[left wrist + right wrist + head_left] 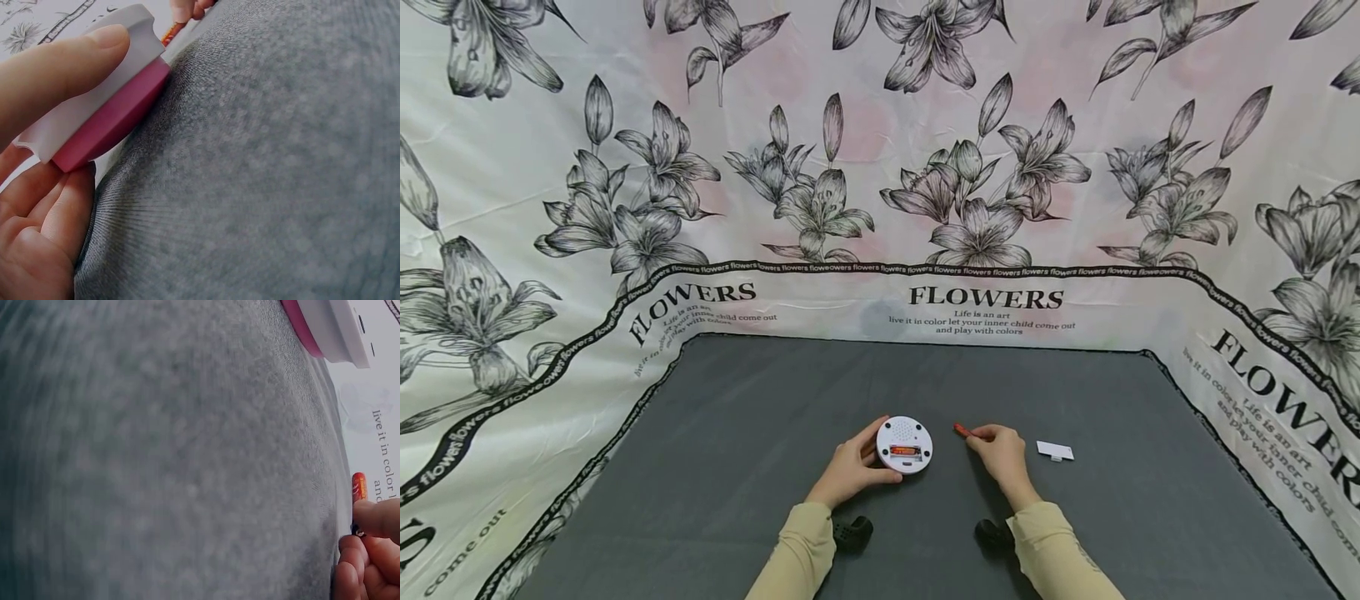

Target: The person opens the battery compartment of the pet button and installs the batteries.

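Left hand [850, 471] grips round white-and-pink device [904, 445] lying back-up on grey desk [737, 467] | one red battery seated in its open compartment | right hand [1000, 454] pinches second battery [962, 430] just beside | cover [1055, 451] off, right of hand | judged: second battery and cover left.

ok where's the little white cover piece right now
In the head view the white cover piece lies flat on the grey mat, just right of the right hand, untouched by both hands.
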The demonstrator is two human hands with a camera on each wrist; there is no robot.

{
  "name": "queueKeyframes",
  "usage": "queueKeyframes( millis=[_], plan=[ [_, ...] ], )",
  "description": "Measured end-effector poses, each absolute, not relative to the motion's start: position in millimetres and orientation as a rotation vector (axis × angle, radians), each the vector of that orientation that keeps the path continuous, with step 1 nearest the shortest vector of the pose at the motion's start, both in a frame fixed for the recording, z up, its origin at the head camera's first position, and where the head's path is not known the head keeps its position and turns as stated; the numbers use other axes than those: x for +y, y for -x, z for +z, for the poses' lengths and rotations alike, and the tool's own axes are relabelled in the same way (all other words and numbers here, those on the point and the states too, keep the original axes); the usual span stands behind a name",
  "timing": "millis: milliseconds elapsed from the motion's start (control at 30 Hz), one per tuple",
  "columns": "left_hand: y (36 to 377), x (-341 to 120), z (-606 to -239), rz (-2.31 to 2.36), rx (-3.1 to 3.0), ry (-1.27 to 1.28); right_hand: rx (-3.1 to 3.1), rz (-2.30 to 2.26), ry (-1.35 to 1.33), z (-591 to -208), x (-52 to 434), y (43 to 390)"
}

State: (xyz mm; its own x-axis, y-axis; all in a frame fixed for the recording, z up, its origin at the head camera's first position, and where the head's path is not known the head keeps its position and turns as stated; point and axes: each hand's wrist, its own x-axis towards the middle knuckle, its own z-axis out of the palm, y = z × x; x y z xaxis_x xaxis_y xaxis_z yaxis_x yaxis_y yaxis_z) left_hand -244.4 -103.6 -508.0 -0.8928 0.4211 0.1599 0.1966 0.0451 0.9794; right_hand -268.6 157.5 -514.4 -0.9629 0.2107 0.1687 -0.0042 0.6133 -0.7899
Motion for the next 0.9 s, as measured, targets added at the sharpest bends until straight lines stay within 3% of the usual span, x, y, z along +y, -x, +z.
queueKeyframes(
  millis=[900],
  plan=[
    [244.8, -104.8, -506.0, 1.946, 2.141, -0.647, -2.553, 1.540, -0.165, -487.4, 124.3, 254.3]
  ],
)
